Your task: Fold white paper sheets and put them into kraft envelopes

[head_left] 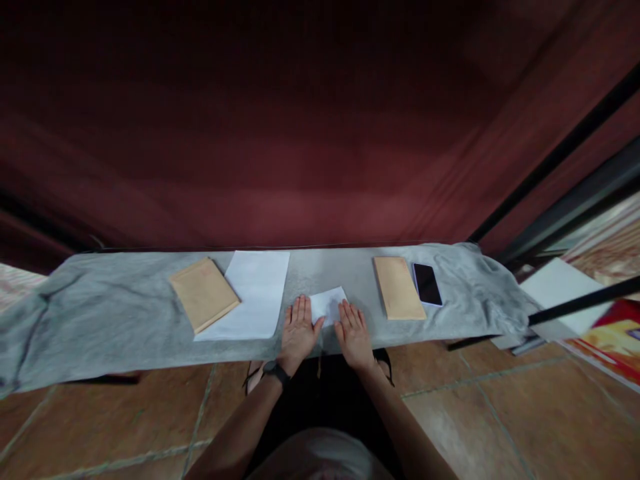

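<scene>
A small white sheet of paper, which looks folded, lies near the front edge of the grey cloth. My left hand rests flat at its left side, fingers stretched out and thumb on the paper. At its right side my right hand lies flat too, with the fingertips over the edge. Parts of the paper's sides are hidden under both hands. To the left is a stack of larger white paper, partly covered by brown envelopes.
Grey cloth covers the long narrow table. More brown envelopes lie to the right, beside a dark-screened phone. A dark red panel rises behind the table. At the far right are a black bar and a red-and-yellow box.
</scene>
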`<act>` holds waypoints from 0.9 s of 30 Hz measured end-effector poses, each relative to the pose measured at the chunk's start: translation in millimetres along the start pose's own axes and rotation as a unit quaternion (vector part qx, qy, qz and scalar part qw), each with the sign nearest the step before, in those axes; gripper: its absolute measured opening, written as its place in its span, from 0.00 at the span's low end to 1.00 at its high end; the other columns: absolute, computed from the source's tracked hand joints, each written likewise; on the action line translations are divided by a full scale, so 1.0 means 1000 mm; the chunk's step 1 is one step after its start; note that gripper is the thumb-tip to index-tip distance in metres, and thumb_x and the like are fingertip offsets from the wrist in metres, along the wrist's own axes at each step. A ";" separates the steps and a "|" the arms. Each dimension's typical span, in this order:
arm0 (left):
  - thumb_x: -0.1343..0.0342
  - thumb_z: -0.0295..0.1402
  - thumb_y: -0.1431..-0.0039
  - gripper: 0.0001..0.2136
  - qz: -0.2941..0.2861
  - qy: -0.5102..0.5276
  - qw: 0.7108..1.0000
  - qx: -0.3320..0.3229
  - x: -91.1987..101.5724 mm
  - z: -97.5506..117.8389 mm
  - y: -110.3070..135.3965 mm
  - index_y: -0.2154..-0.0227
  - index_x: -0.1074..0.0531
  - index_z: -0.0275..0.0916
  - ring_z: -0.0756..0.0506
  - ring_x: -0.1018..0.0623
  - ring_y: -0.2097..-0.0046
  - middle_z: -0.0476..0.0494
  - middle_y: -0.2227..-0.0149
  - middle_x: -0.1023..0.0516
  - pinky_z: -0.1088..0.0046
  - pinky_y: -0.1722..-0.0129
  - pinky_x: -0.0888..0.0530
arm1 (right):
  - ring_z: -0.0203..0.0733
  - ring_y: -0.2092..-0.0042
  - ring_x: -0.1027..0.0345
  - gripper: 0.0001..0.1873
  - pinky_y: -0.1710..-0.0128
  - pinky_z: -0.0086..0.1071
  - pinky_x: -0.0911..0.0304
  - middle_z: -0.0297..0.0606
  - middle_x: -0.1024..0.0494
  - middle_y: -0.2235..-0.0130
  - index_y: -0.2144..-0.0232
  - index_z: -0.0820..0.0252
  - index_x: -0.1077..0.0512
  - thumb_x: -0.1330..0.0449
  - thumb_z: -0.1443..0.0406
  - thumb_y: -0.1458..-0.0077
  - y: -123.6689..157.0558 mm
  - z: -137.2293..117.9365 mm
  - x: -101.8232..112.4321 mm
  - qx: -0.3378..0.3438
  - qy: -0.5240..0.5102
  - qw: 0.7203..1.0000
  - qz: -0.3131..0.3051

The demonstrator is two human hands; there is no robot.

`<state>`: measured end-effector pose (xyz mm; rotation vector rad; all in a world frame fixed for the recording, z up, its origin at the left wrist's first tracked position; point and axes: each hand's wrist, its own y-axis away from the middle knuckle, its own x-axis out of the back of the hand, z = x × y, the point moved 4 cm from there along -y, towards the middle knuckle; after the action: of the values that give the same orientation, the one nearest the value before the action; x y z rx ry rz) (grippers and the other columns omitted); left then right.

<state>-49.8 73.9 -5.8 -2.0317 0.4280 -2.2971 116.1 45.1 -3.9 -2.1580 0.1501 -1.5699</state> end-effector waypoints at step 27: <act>0.65 0.43 0.27 0.28 -0.042 0.071 0.994 -0.076 -0.004 0.049 -0.012 0.33 0.42 0.30 0.40 0.42 0.29 0.34 0.31 0.40 0.54 0.31 0.44 | 0.46 0.31 0.47 0.32 0.31 0.46 0.55 0.45 0.38 0.32 0.31 0.62 0.46 0.53 0.70 0.36 -0.001 -0.010 -0.015 0.019 0.041 0.998 -0.047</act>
<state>0.5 77.4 -1.8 -1.9953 0.5511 -2.5431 101.8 48.9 -14.4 -2.1002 0.0447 -1.7000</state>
